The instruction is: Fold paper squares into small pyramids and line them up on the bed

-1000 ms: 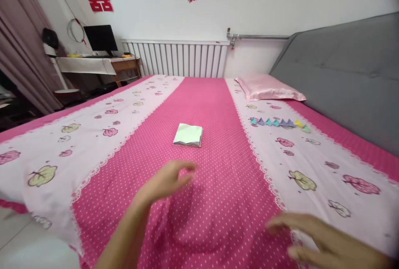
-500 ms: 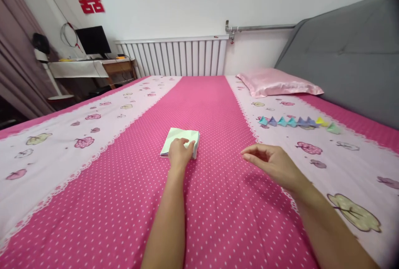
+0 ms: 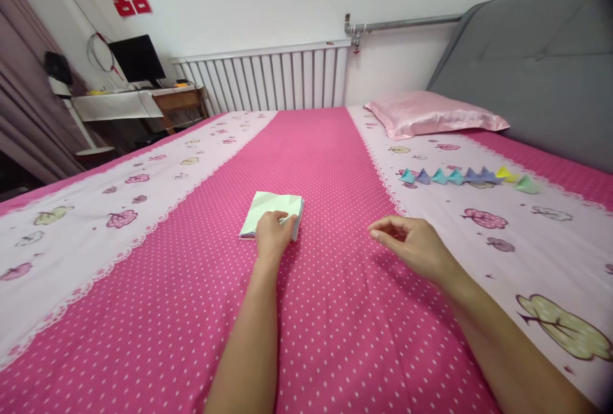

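Note:
A square stack of paper [image 3: 262, 207] lies on the pink dotted bedspread, with a pale green sheet on top and bluish edges below. My left hand [image 3: 274, 232] rests over its near right part, thumb and forefinger closed at the top sheet; its other fingertips are hidden. To the right, my right hand [image 3: 414, 245] hovers above the bed, fingers curled and thumb tip close to the forefinger, with nothing visible between them. Beyond it, a row of small folded paper pieces [image 3: 454, 176] in turquoise, purple, yellow and green sits on the floral strip.
A pink satin pillow [image 3: 431, 114] lies at the back right against the grey headboard [image 3: 541, 62]. Past the bed's far edge stands a white radiator [image 3: 268, 78]. A desk [image 3: 119, 105] with a monitor [image 3: 137, 61] is at the far left.
The view has tilted down and shifted slightly. The top sheet, uneven along its far edge before, now looks flatter. My left thumb and forefinger are closer together; my right hand stays about where it was.

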A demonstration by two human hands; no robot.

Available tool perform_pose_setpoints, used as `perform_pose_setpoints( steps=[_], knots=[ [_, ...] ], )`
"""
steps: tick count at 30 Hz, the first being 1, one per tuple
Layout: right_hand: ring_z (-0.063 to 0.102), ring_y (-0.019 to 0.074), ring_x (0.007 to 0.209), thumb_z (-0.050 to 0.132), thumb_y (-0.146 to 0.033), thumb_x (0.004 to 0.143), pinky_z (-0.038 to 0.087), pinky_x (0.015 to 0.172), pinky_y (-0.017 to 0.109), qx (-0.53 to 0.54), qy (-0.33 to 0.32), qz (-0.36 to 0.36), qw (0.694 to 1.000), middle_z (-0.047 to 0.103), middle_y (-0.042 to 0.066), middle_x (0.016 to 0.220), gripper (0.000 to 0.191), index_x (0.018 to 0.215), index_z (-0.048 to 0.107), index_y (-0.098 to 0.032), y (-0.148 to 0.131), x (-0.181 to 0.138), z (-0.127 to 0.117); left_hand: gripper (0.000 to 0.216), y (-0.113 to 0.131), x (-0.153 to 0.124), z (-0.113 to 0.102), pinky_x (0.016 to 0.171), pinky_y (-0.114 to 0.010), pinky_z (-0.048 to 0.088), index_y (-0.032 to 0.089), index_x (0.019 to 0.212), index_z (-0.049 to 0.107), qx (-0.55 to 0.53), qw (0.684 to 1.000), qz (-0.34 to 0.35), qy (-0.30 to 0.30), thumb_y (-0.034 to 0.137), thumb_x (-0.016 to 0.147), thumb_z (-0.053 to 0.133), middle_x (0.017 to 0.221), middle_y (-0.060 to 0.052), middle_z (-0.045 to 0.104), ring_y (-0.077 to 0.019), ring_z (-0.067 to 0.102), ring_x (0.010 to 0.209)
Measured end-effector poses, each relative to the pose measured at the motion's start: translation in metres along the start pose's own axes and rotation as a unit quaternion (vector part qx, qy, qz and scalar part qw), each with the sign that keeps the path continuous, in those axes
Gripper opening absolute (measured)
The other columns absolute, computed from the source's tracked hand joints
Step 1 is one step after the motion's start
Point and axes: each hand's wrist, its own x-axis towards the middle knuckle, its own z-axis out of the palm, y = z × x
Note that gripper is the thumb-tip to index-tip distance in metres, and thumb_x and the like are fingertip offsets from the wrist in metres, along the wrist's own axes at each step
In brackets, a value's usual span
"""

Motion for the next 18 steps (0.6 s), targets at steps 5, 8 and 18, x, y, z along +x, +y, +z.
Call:
perform_pose_setpoints(
  steps=[5,8,18],
  knots=[
    [0.064,0.0179,0.075,0.058,-0.034,0.074,0.050,0.071,0.032,0.002,-0.002,0.000,1.000,0.069,0.004,0.080,0.019,0.082,0.066,-0.019,-0.0003,-0.0004,0.0008,0.041,0.0031,-0.0021,-0.0007,0.076,-0.033,0.044,0.014,0.095,0.068,0.010,1.000,0.004,-0.001,0.045,0.071,0.055,0.098,-0.014,0.066,-0.0246,0.060,0.089],
    [0.064,0.0180,0.075,0.058,-0.034,0.074,0.050,0.071,0.032,0.001,-0.008,-0.001,1.000,0.069,0.004,0.080,0.018,0.082,0.066,-0.019,-0.0024,-0.0010,0.0007,0.036,0.0035,-0.0023,-0.0001,0.076,-0.033,0.044,0.015,0.094,0.068,0.016,1.000,0.000,-0.001,0.038,0.071,0.054,0.098,-0.013,0.066,-0.0240,0.060,0.089],
    [0.064,0.0185,0.074,0.057,-0.035,0.074,0.051,0.069,0.033,-0.007,-0.014,-0.008,1.000,0.069,0.004,0.080,0.019,0.081,0.066,-0.019,-0.0025,-0.0013,0.0010,0.029,0.0014,-0.0011,-0.0007,0.073,-0.030,0.043,0.016,0.090,0.070,0.031,0.999,-0.012,-0.014,0.021,0.073,0.047,0.093,-0.010,0.069,-0.0228,0.061,0.084]
  ],
)
